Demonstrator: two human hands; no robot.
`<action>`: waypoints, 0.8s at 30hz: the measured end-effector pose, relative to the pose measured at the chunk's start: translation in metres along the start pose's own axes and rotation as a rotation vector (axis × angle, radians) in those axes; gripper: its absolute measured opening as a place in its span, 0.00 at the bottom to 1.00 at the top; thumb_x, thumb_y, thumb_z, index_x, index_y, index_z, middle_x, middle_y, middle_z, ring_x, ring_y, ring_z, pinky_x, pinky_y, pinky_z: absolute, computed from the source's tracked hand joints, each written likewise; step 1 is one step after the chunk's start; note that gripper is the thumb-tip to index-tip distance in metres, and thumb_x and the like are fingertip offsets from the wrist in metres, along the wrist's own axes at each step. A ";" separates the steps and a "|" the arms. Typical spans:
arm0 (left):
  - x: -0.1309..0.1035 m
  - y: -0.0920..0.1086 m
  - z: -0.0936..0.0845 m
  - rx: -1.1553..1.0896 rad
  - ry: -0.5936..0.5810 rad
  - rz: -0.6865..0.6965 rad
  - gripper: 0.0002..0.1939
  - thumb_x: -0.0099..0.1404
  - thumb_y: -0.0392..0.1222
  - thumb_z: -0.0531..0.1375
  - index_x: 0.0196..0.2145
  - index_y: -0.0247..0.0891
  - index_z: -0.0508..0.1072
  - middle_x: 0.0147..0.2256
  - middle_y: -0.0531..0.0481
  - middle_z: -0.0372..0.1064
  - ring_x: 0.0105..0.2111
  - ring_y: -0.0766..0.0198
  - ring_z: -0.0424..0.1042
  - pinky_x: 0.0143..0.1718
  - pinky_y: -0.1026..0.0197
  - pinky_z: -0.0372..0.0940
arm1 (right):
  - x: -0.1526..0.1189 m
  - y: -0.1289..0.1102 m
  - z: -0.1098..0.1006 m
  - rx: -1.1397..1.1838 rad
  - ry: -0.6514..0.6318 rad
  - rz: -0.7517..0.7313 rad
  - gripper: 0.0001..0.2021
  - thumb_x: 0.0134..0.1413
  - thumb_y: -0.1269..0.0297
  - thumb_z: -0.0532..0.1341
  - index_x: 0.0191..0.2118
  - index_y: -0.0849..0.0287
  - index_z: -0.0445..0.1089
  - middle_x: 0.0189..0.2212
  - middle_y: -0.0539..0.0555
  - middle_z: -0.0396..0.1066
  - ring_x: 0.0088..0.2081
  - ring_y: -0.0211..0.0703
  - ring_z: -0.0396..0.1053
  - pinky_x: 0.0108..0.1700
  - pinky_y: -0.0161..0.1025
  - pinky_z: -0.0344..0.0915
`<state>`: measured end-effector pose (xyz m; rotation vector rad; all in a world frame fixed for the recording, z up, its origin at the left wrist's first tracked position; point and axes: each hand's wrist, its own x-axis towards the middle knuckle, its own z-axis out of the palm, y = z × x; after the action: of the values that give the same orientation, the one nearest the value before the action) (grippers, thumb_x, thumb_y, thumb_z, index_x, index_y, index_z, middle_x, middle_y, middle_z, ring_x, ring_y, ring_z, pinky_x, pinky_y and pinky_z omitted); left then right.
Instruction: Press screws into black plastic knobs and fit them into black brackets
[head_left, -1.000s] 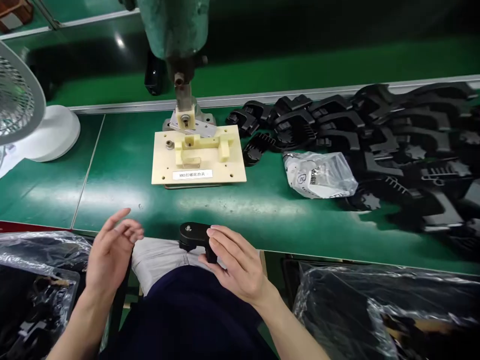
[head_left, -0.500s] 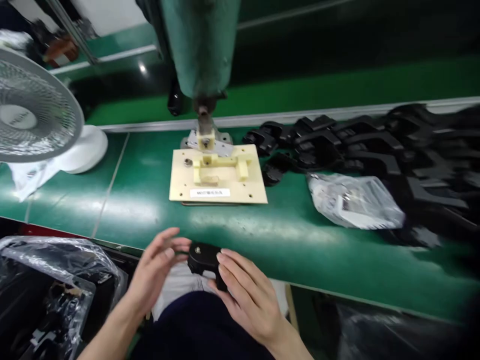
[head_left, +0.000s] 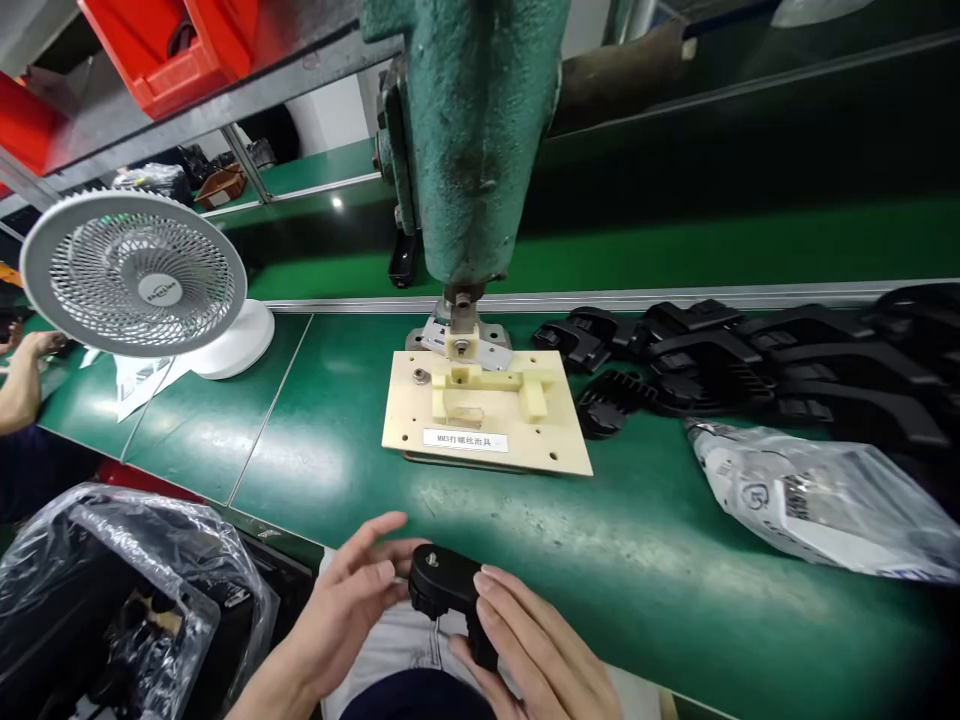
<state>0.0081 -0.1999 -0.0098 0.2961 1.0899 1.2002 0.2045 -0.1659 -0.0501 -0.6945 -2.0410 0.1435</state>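
Observation:
A black plastic part (head_left: 448,578) with a small silver screw on its top lies between my hands, just off the bench's front edge. My right hand (head_left: 544,640) grips its right end, fingers on top and thumb below. At its left end is my left hand (head_left: 349,600), fingers apart and curved, the fingertips beside or partly behind the part. Beyond them on the green bench sits a cream fixture plate (head_left: 517,440) with raised yellow blocks and a white label. A green press (head_left: 480,150) stands over the plate's back edge.
Black parts (head_left: 705,360) are heaped at the right, with a clear plastic bag (head_left: 817,500) in front. A white fan (head_left: 135,275) stands left. A plastic-lined bin (head_left: 187,600) is at lower left. Red bins (head_left: 195,60) sit on a shelf above. Another person's arm (head_left: 22,380) shows at far left.
The view has shifted, so the bench items appear lower and further right, and the shelf and other person's arm now show. My hands stay around the black part much as before.

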 end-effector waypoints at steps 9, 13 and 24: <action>0.002 0.007 -0.005 -0.022 0.128 0.213 0.15 0.58 0.43 0.64 0.42 0.35 0.74 0.21 0.53 0.63 0.23 0.68 0.64 0.30 0.62 0.60 | 0.005 0.017 -0.006 -0.067 0.183 0.066 0.30 0.53 0.71 0.65 0.62 0.60 0.59 0.44 0.61 0.74 0.44 0.52 0.75 0.40 0.47 0.79; 0.000 0.004 -0.004 0.078 0.071 0.127 0.14 0.57 0.42 0.65 0.41 0.34 0.75 0.24 0.50 0.67 0.28 0.65 0.67 0.34 0.61 0.62 | 0.005 0.013 -0.010 -0.080 0.141 0.067 0.31 0.52 0.72 0.66 0.61 0.59 0.59 0.44 0.60 0.74 0.44 0.52 0.75 0.40 0.47 0.79; 0.003 0.007 -0.027 0.320 0.205 0.347 0.14 0.55 0.44 0.67 0.39 0.37 0.77 0.29 0.50 0.73 0.32 0.64 0.71 0.37 0.63 0.66 | -0.016 0.028 -0.035 -0.316 0.137 0.064 0.31 0.51 0.71 0.67 0.60 0.63 0.58 0.43 0.63 0.73 0.46 0.52 0.73 0.41 0.46 0.79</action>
<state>-0.0182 -0.2040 -0.0198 0.6398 1.4544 1.3811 0.2511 -0.1569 -0.0538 -0.9389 -1.9291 -0.1894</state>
